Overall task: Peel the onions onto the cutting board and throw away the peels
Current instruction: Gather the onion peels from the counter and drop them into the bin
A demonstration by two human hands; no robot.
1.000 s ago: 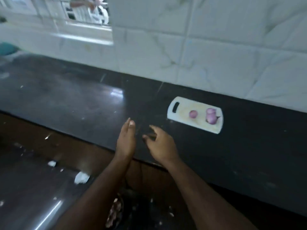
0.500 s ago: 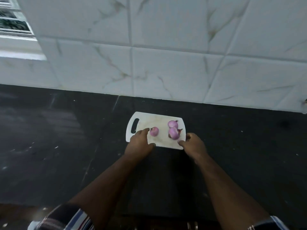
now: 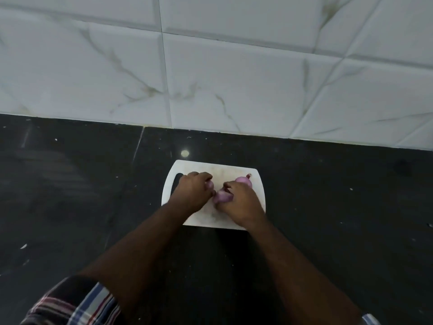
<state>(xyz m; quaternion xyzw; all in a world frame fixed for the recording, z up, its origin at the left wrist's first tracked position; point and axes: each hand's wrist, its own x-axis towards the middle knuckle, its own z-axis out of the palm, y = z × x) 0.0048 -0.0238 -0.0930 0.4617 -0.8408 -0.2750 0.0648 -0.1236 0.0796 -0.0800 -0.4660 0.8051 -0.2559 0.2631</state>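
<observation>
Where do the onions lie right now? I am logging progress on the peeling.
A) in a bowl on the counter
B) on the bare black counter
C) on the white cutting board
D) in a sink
C: the onion at the far right and the onion held by the right hand are over the white cutting board; the left hand covers another.

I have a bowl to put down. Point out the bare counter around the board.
Bare black counter lies left of the cutting board, right of it, and in the strip up to the tiled wall. The board is crowded: left hand, right hand, onions.
</observation>
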